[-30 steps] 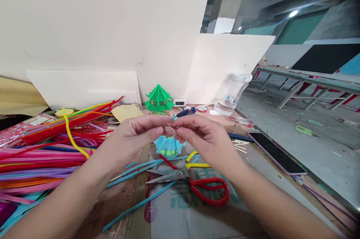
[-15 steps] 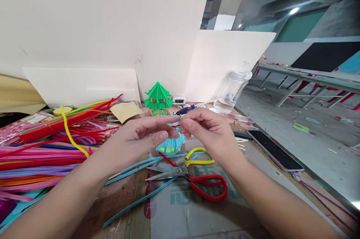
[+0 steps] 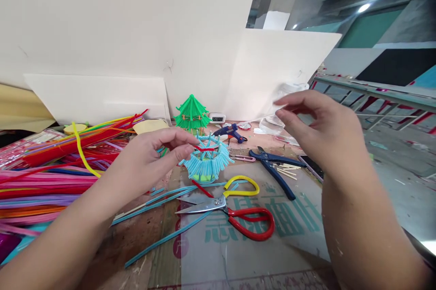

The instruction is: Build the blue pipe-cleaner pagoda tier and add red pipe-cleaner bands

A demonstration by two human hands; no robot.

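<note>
My left hand pinches a short red pipe cleaner between thumb and forefinger. Behind it stands a round light-blue pipe-cleaner model, with a slanting fringe and upright posts. My right hand is raised at the right, thumb and forefinger nearly together; whatever they may hold is too small to make out. Scissors with one yellow and one red handle lie spread below the model. Another red pipe cleaner piece and long light-blue pipe cleaners lie beside the blades.
A green pagoda-like model stands at the back, near a dark-blue glue gun. Blue-handled cutters, small sticks and a phone lie to the right. Bundled pipe cleaners crowd the left. White boards rise behind.
My hands were together in front of the blue model. My right hand has moved away up and right, while my left has drawn back slightly left, leaving the red pipe cleaner and blue model plainly visible.
</note>
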